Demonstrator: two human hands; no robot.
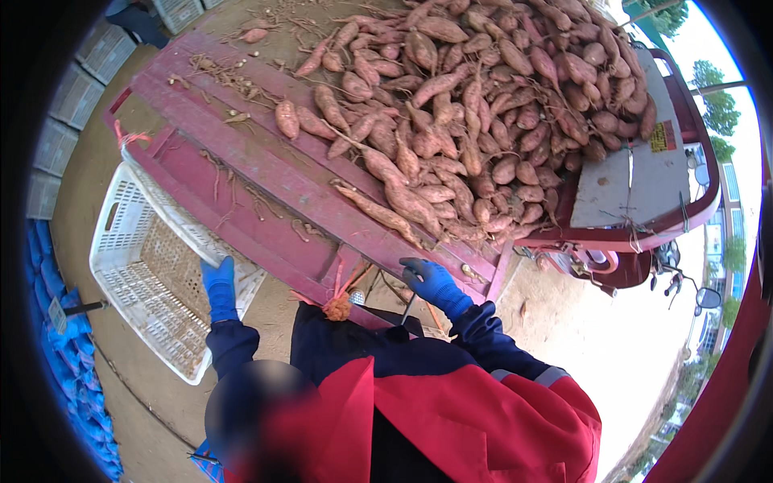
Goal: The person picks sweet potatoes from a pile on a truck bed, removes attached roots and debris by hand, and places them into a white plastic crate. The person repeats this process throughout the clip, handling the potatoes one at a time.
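Note:
My left hand (219,291), in a blue knit glove, grips the rim of a white plastic crate (124,241). The crate is tilted, with holes in its walls, and soil coats its inside. My right hand (433,286), also gloved in blue, is at the near edge of a red metal cart bed (241,145), fingers partly curled. A thin metal rod (409,308) shows just below that hand; whether it is held cannot be told. Beyond the hand rises a large heap of sweet potatoes (447,108). One long sweet potato (380,211) lies at the heap's near edge.
Loose roots and soil (241,78) litter the bed. Orange twine (338,302) is knotted at its near edge. Stacked crates (75,96) and filled blue sacks (66,362) line the left. A person's legs (139,25) show at upper left. Motorcycle handlebars (673,278) are at right.

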